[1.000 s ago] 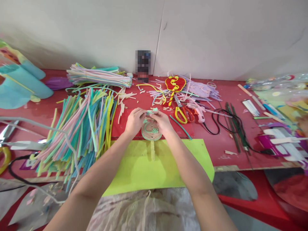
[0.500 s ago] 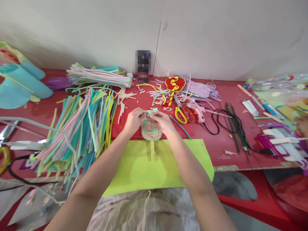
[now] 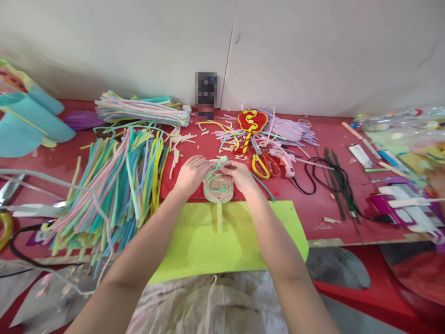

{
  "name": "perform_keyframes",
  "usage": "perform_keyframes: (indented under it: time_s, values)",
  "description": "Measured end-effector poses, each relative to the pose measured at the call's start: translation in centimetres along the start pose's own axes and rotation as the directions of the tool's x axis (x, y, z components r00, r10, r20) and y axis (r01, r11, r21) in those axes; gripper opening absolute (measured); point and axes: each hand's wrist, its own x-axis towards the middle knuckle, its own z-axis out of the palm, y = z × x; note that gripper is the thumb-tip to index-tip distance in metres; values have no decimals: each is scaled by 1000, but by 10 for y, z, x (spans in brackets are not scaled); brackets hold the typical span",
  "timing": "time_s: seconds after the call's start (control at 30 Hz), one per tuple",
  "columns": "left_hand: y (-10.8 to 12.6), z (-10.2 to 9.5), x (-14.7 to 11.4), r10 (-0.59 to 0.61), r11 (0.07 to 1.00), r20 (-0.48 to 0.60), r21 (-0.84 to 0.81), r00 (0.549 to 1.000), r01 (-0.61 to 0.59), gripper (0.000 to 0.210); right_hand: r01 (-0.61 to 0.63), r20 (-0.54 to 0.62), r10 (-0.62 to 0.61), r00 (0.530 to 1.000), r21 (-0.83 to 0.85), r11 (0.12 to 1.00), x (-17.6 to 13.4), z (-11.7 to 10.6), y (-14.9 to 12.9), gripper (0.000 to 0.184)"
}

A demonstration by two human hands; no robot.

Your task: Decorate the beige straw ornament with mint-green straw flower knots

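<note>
Nearest is one green sheet (image 3: 212,253), hanging over the worktop's (image 3: 313,222) near edge, with one fan's (image 3: 218,195) stick lying on it. The fan's round part lies just past the sheet, about midway along the worktop. Just now both hands have opened out a little and the right hand (image 3: 242,177) has slid a bit to the right, so more of the fan's mint face shows. This seems to mean the work is now at the top of the fan. The fingers of the left hand (image 3: 193,174) are long and a little bent, over the fan's top left side; the right hand's fingers are bent at its top right. Nobody can tell if either hand pinches the fan or only touches it. To the right lies one teal stem (image 3: 265,186). On the left is one big pile (image 3: 114,181), too many stems to count. Farther on are one glue gun (image 3: 287,163), one yellow scissor loop (image 3: 263,176) and one orange loop beside it, then one red fan (image 3: 253,121). By the far edge sit two bundles, one striped (image 3: 142,111) and one lilac (image 3: 292,127), and one dark, blurred box (image 3: 206,95).
</note>
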Motion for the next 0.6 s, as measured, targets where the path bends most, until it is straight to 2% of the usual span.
perform_keyframes:
  time_s: [0.13,0.27,0.6]
  values:
    - [1,-4,-1,45,999,-22,-12,999,-45,25,-9,21,9,1000,6,1000,-1,0,1,28]
    - [1,-8,-1,80,996,2,-24,997,-80,26,-38,50,36,998,43,998,-1,-1,0,29]
    - [0,-10,-2,62,994,44,-91,997,-58,28,-59,71,57,996,27,998,-2,-2,-1,24]
